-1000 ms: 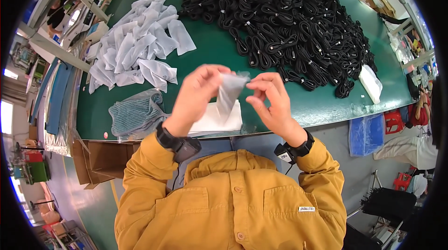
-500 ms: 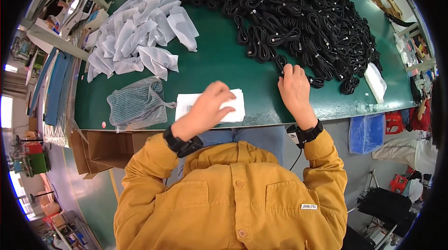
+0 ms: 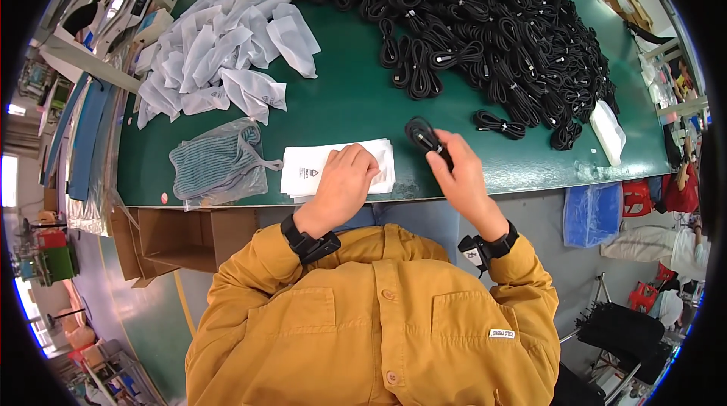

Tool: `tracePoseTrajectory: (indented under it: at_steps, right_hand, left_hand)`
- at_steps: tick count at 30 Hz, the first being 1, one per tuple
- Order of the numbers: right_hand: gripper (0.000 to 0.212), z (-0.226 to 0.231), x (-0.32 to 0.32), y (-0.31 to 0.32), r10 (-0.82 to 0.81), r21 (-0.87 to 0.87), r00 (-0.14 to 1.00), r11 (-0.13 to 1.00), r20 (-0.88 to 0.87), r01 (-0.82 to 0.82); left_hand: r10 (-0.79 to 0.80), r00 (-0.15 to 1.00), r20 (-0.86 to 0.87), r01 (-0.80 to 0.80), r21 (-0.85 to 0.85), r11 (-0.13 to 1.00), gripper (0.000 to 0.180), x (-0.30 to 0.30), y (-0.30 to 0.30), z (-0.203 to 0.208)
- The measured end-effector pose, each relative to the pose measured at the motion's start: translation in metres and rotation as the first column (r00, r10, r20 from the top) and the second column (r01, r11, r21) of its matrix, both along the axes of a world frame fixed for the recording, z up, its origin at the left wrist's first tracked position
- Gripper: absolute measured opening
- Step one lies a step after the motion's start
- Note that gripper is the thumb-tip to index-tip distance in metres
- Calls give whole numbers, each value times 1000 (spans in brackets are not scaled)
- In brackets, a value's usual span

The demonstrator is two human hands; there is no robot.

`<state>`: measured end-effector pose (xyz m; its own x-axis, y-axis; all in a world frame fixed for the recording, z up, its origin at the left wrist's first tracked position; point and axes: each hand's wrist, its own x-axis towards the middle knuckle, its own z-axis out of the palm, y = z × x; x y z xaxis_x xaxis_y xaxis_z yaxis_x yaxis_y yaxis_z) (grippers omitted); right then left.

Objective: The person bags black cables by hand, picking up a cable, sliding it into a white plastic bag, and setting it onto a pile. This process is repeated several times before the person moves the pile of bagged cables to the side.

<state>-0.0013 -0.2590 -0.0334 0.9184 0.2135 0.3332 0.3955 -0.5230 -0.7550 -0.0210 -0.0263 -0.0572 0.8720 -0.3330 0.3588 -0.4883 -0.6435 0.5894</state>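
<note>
Over the green bench (image 3: 341, 107), a coiled black cable (image 3: 419, 135) is clasped in the right hand (image 3: 460, 175), near a white stack (image 3: 303, 171) that the left hand (image 3: 343, 180) touches with bunched fingers, its grip unclear, while pale pouches (image 3: 212, 54) and heaped black cables (image 3: 515, 42) lie beyond.

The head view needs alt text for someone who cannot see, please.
A person's right hand holds a coiled black cable over a green table, while the left hand touches a flat white stack. Beyond lie pale bags, left, and a heap of black cables, right.
</note>
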Motion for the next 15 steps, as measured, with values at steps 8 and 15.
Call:
tracePoseTrajectory:
  at_steps: [8, 15]
  right_hand:
    - [32, 4, -7, 5, 43, -99, 999, 994, 27, -40]
    - [32, -1, -14, 6, 77, -107, 996, 992, 40, -72]
  left_hand:
    - [25, 994, 110, -33, 78, 996, 12, -4, -13, 8]
    - [50, 994, 97, -47, -29, 998, 9, -2, -4, 1]
